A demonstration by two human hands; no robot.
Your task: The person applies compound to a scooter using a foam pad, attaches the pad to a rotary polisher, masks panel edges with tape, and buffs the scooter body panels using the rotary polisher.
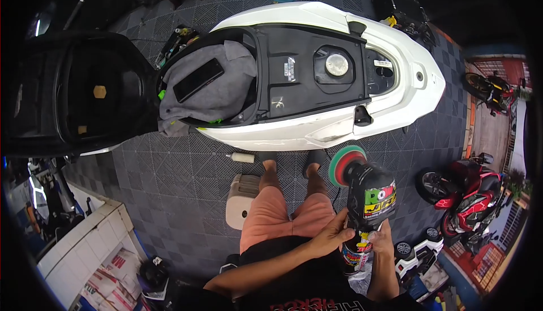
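A black sticker-covered polisher (370, 189) is raised at my right side, its green-and-red round pad (346, 165) facing the scooter. My left hand (334, 236) is closed on the lower part of its body, thumb across the front. On the other side, my right hand (383, 242) wraps around the same lower part; some of its fingers are hidden. Just beyond the pad lies the white rear body of the scooter (266, 137). Its seat (102, 93) is flipped up, and a grey cloth (232, 85) with a black phone (198, 80) on top fills the storage well.
Between my feet and the scooter, a small cream bottle (243, 157) lies on the dark tiled floor (169, 181). A beige stool (242, 203) stands beside my leg. Red motorcycles (469, 198) are parked at right; a tiled counter (79, 249) is at lower left.
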